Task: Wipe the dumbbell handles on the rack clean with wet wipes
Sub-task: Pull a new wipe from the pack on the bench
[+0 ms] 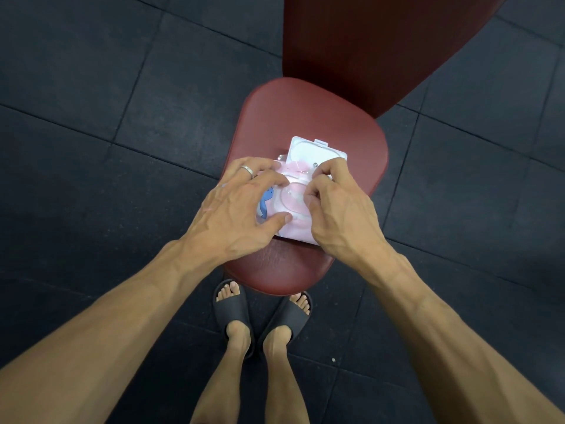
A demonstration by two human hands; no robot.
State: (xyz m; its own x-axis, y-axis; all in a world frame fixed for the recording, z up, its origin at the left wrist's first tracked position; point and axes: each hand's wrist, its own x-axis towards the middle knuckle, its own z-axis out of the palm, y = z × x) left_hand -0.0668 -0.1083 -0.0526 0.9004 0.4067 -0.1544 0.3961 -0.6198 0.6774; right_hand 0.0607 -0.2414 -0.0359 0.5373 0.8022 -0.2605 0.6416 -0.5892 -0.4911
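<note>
Pink wipes pack (293, 209) betw both hands' fingers (318, 179).

one head-worn view (wide-angle) looks steeply down, close above the bench seat (305, 117); floor (91, 117) around

One pink wet-wipe pack (292, 223) with one white flip lid (318, 151) raised at its 12 o'clock edge, on one dark red bench seat pad (305, 117), with one red backrest pad (367, 41) beyond at 12 o'clock. Two hands: left hand (241, 206) at 9 o'clock of the pack with one silver ring (247, 170), right hand (339, 206) at 3 o'clock. Two black slide sandals (235, 313) at 6 o'clock.
</note>
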